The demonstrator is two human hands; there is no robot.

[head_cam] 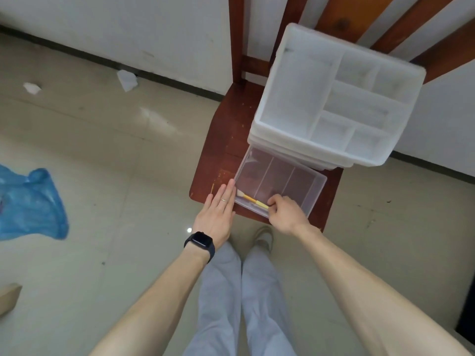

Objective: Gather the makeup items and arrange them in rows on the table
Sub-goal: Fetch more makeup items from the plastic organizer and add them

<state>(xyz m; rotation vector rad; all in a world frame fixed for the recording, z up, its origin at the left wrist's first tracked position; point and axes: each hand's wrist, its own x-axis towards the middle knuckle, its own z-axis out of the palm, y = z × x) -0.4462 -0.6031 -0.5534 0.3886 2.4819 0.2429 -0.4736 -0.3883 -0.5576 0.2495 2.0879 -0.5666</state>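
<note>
A white plastic organiser (293, 104) with several top compartments stands on a red-brown wooden chair (223, 140). Its clear bottom drawer (318, 182) is pulled out toward me. A small makeup brush (253, 200) with a yellow handle and pale bristles lies along the drawer's front edge. My right hand (286, 213) pinches the handle end of the brush. My left hand (218, 213) lies flat with straight fingers against the drawer's left front corner.
The chair stands against a white wall on a beige tiled floor. A blue plastic bag (30, 204) lies at the left, crumpled white paper (127, 79) near the wall, and a cardboard corner (9, 296) at the lower left. My legs and shoes are below the chair.
</note>
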